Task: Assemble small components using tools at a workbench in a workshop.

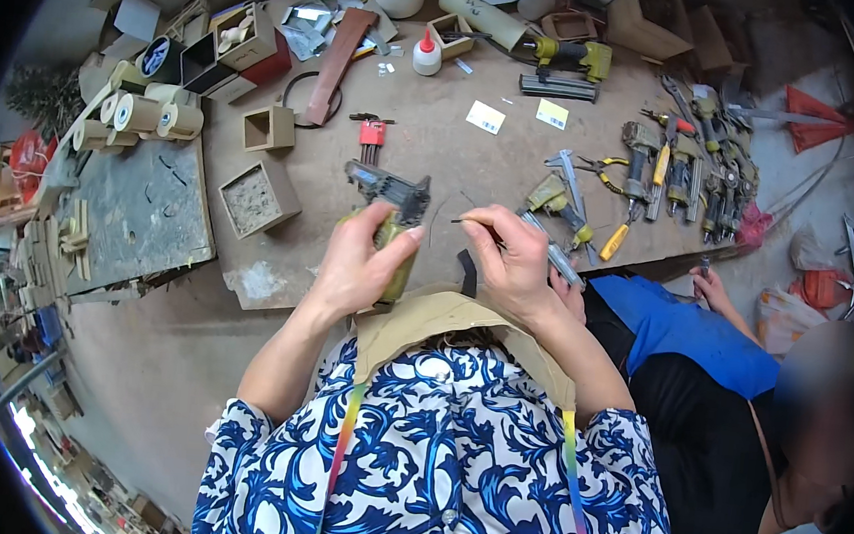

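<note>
My left hand (355,261) is wrapped round the yellow-green body of a nail gun (392,196), whose black head points away from me over the bench. My right hand (510,259) is closed in a pinch, just right of the gun. Between its thumb and fingertips is a thin dark rod (458,220), too small to name surely; it is apart from the gun. Beyond the gun lies a red hex key holder (371,132) with dark keys in it. Another nail gun (559,199) lies to the right of my right hand.
A co-worker in a blue apron (688,328) sits close at my right. Pliers (605,171), a yellow-handled screwdriver (615,240) and several air tools crowd the right. Wooden boxes (257,196) stand left; a glue bottle (427,54) and a nail gun (574,58) are farther back.
</note>
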{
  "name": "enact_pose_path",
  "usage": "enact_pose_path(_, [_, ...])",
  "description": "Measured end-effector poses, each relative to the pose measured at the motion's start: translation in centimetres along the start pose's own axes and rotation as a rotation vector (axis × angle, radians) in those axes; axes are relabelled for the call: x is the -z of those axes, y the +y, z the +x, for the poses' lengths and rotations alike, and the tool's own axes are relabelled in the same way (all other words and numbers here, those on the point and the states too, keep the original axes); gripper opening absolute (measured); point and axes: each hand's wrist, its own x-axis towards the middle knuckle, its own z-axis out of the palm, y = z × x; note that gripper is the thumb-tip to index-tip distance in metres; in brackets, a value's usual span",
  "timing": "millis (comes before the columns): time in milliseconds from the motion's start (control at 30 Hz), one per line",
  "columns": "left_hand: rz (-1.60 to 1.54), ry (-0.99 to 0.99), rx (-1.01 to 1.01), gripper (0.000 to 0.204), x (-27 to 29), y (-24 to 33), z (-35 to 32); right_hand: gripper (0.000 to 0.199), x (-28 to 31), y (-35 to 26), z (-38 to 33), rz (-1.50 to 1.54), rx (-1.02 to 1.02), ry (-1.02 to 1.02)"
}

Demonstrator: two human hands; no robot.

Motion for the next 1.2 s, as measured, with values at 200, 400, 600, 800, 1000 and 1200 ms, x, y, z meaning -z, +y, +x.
enact_pose_path(200, [-0.127, -0.15, 0.043, 0.048, -0.3, 1.5, -0.1, 0.009, -0.4, -0.5, 1.1, -0.025, 0.07, 0.009])
enact_pose_path(400, [-0.057, -0.177, -0.016, 0.047, -0.2, 1.6, 0.1, 0.009, -0.9, 0.0, 1.5, -0.076, 0.14, 0.08])
enact_pose_path(600, [-0.102, -0.177, 0.002, 0.041, -0.2, -0.4, 0.0, 0.012, -2.2, 1.5, 2.1, -0.109, 0.266, 0.085])
enact_pose_path(800, [-0.145, -0.165, 0.067, 0.034, 0.6, -1.4, 0.0, 0.011, -3.2, 3.0, 2.5, -0.132, 0.359, 0.044])
enact_pose_path(1000, [0.07, -0.127, 0.103, 0.033, 0.7, -0.2, -0.2, 0.01, -4.0, 3.0, 1.9, -0.076, 0.252, 0.029])
enact_pose_path(1200, [0.46, 0.035, -0.278, 0.034, -0.7, 1.1, -0.5, 0.005, -3.3, 2.5, 0.5, 0.073, -0.071, 0.024])
